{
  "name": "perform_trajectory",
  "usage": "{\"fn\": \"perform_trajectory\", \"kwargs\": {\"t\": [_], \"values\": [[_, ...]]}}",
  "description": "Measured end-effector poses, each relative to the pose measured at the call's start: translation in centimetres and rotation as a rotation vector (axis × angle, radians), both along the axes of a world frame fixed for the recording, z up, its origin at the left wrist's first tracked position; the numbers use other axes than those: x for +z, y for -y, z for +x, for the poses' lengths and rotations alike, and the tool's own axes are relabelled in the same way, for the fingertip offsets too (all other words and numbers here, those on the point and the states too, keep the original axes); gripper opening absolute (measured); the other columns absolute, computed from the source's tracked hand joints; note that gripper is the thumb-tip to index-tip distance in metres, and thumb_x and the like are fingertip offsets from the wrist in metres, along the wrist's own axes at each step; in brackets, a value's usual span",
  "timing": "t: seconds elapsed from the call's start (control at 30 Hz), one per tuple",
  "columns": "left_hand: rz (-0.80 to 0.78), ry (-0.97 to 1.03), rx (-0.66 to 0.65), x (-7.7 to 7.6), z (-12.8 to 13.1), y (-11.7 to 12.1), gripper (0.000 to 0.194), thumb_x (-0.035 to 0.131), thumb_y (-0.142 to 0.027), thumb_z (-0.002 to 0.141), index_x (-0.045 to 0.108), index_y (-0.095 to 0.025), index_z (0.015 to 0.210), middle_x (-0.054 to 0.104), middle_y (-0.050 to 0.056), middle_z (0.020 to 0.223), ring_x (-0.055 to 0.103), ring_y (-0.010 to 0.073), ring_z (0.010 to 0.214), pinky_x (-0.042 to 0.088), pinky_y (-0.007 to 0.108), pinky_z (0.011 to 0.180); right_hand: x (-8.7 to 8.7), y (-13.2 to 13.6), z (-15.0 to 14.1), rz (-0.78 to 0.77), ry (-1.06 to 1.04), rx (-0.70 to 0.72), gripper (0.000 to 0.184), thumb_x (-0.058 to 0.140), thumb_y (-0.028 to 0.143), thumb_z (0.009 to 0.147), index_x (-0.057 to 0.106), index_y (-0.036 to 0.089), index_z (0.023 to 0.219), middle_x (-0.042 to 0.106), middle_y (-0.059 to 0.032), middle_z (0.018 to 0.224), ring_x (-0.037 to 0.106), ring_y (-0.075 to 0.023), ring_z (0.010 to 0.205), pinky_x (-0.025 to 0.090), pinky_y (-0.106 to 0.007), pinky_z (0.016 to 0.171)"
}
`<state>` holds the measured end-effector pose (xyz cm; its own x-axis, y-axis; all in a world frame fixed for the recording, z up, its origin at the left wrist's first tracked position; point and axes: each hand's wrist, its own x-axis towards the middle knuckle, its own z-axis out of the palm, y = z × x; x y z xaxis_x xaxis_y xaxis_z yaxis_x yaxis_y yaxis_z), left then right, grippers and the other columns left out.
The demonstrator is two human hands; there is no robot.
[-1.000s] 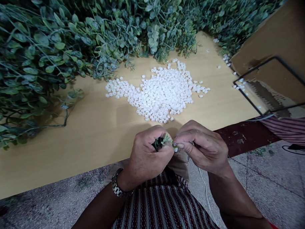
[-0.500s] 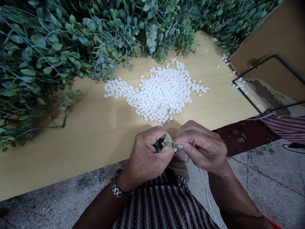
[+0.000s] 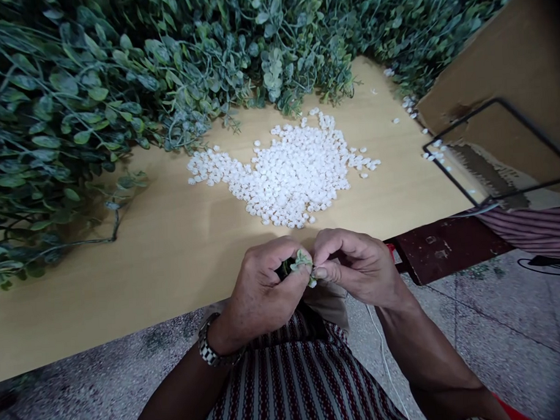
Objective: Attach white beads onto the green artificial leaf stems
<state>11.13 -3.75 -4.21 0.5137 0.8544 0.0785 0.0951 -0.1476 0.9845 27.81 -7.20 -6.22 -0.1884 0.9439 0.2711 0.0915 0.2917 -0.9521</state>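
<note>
Your left hand [image 3: 269, 290] has its fingers curled around a small green sprig [image 3: 301, 260], the thumb pressed down along it, and the leaves poke out at the top of the fist. The sprig sits between your two hands, near the front edge of the bench [image 3: 162, 251]. A small white bit [image 3: 312, 283] shows just below it, beside your left thumb.

Your right hand [image 3: 365, 271] meets the sprig from the other side, its thumb and forefinger brought close together at the sprig's edge. What they pinch, if anything, is too small for you to tell.

Beyond your hands, a loose heap of small white pieces [image 3: 301, 169] lies on the bench, with a few strays toward the right. Leafy greenery [image 3: 165, 67] fills the far side and the left. At the right, a black wire frame [image 3: 534, 129] stands in front of torn cardboard [image 3: 518, 54]. You wear a metal-banded watch [image 3: 207, 344] on your left wrist, and a thin white cord [image 3: 383, 353] hangs below your right hand.
</note>
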Motion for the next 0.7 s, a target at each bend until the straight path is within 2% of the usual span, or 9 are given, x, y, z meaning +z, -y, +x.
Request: {"fn": "perform_trajectory", "kwargs": {"t": [0.17,0.3,0.7], "values": [[-0.087,0.051,0.064,0.2,0.2,0.1,0.014,0.054,-0.01,0.075,0.056,-0.014,0.061,0.054,-0.001,0.056,0.045,0.0082,0.051,0.039,0.019,0.048,-0.6,0.2,-0.7,0.106,-0.018,-0.157,0.005,0.061,0.014,0.082,0.06,0.019,0.083,0.059,0.0007,0.069,0.056,-0.0119,0.064,0.047,-0.026,0.06],[-0.118,0.101,0.109,0.1,0.3,0.1,0.013,0.053,-0.011,0.076,0.056,-0.014,0.064,0.052,-0.002,0.057,0.043,0.0074,0.051,0.038,0.018,0.047,-0.8,0.5,-1.2,0.11,-0.006,-0.204,0.009,0.061,0.017,0.083,0.061,0.02,0.091,0.061,-0.0013,0.075,0.058,-0.0131,0.068,0.048,-0.027,0.059],[-0.024,0.086,0.08,-0.2,0.1,0.2,0.014,0.052,-0.008,0.075,0.056,-0.014,0.063,0.055,-0.001,0.058,0.049,0.0091,0.054,0.041,0.02,0.052,-0.4,0.3,-1.0,0.021,-0.073,-0.144,0.005,0.063,0.014,0.081,0.063,0.018,0.083,0.06,0.0006,0.068,0.055,-0.0106,0.06,0.046,-0.024,0.055]]}}
